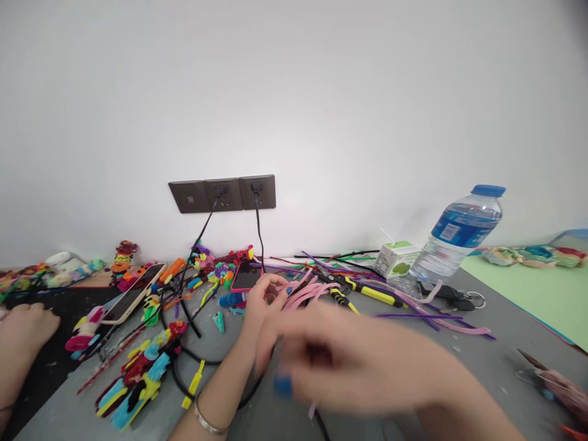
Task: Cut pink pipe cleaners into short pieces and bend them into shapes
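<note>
My left hand [263, 306], with a bangle at its wrist, is closed with fingertips pinched on a loop of pink pipe cleaners [309, 294]. In front of it passes my right hand [349, 355], smeared by motion; its fingers look bent, and whether anything is between them cannot be made out. Just beyond the pink loops lie black-and-yellow pliers [374, 294]. Loose purple pipe cleaners [420, 316] are spread to the right of them. A red-rimmed phone [247, 277] lies behind my left hand.
A tilted water bottle [452, 239] and a drink carton [397, 260] stand near the wall. Keys [459, 298] lie by them, scissors [533, 360] at right. Colourful pipe-cleaner figures [138, 376], cables [184, 376] and another phone [135, 295] fill the left. Another person's hand [27, 327] rests at far left.
</note>
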The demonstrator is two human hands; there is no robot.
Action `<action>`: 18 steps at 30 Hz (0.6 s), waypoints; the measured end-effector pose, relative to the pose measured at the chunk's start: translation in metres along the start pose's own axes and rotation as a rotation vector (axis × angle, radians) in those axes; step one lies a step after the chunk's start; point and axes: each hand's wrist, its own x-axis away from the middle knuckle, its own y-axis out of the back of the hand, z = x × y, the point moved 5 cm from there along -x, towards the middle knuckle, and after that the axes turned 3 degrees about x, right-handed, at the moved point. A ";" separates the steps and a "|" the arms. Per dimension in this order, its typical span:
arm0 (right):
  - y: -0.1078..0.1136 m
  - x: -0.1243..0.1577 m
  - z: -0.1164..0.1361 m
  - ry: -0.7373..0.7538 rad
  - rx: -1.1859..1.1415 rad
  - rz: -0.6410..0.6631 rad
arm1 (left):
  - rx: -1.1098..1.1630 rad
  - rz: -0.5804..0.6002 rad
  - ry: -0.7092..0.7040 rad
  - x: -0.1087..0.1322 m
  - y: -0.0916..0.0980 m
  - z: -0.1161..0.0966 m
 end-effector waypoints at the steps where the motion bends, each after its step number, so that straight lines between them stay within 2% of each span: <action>1: 0.023 0.000 0.000 -0.050 0.069 -0.071 | -0.004 0.011 0.008 0.000 -0.001 0.000; 3: 0.074 0.011 -0.017 -0.378 0.472 -0.299 | -0.013 0.034 0.016 0.001 -0.002 0.000; 5: 0.119 0.033 -0.039 -0.676 0.752 -0.480 | -0.019 0.043 0.019 0.001 -0.002 -0.001; 7: 0.145 0.050 -0.067 -0.826 0.830 -0.481 | -0.022 0.032 0.019 0.001 -0.001 -0.001; 9: 0.154 0.058 -0.094 -0.851 0.717 -0.383 | -0.028 0.030 0.022 0.001 -0.001 0.000; 12: 0.159 0.060 -0.115 -0.859 0.669 -0.371 | -0.041 0.050 0.031 0.001 -0.003 0.002; 18: 0.167 0.065 -0.105 -0.712 0.652 -0.486 | -0.070 0.063 -0.026 0.002 -0.005 -0.002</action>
